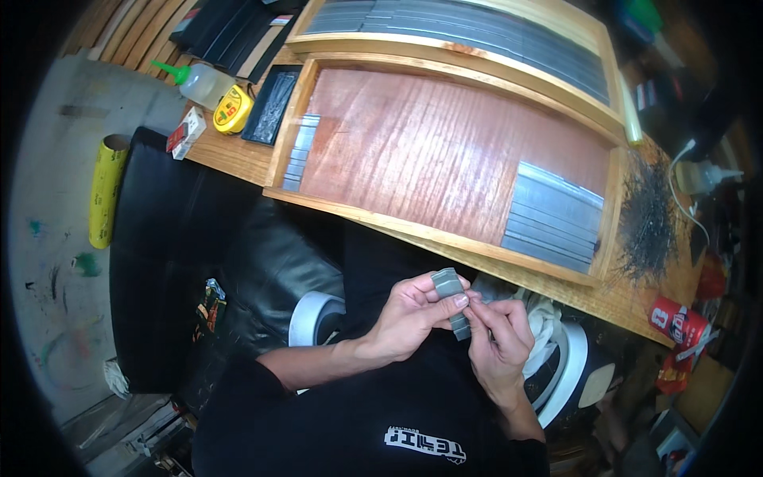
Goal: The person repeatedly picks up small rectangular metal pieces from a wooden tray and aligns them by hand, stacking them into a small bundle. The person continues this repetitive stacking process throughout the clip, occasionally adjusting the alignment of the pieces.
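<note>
In front of my body, my left hand [409,318] is closed around a small bundle of flat grey strips [447,285], thumb pressed on top. My right hand [501,338] pinches at the bundle's right side; whatever lies between its fingertips is too small to make out. Just beyond my hands, a shallow wooden tray [381,213] with a reddish plywood base sits on the bench. Inside it, a block of grey strips [552,213] lies side by side at the right end, and a narrower stack of strips [299,155] lines the left end.
Behind stands a second wooden frame [457,49] filled with grey strips. To the left are a yellow tape measure [233,109], a green-tipped bottle [205,86] and a black box [272,103]. Thin black trimmings [648,215] and a red can [678,320] lie right.
</note>
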{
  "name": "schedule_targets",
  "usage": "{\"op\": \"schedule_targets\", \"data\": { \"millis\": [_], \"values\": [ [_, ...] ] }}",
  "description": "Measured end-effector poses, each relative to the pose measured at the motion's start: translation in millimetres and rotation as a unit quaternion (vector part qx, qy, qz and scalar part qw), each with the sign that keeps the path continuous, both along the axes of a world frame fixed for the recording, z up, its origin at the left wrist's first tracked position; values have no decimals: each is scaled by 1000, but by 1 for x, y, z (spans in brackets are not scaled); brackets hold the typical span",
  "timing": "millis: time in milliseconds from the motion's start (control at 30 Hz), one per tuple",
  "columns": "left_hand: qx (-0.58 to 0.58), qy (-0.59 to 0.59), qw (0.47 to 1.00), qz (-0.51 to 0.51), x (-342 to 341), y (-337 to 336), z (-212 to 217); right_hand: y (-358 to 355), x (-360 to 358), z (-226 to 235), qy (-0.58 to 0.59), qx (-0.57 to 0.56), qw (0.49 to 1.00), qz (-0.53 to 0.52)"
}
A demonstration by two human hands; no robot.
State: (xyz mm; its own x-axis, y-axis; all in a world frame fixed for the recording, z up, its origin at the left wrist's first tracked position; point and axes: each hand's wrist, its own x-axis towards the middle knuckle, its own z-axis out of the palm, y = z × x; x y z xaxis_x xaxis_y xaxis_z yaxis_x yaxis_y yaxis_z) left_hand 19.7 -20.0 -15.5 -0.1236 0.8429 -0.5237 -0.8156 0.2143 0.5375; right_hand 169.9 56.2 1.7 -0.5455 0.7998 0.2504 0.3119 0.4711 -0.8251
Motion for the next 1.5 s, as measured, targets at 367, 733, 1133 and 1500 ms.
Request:
{"op": "schedule_targets", "data": {
  "millis": [367, 733, 1133, 1500],
  "values": [
    [-8, -23, 999, 46, -18, 1, -5, 17, 25, 9, -27, -131, 984, 115],
    [-37, -2, 999, -37, -16, 7, -3, 18, 30, 11, -31, -174, 971, 159],
    [-64, 54, 952, -295, -12, 52, 17, -35, 56, -31, 149, -230, 956, 107],
    [-54, 33, 939, -338, -26, 60, 3, -35, 42, -35, 122, -250, 959, 58]
  ]
}}
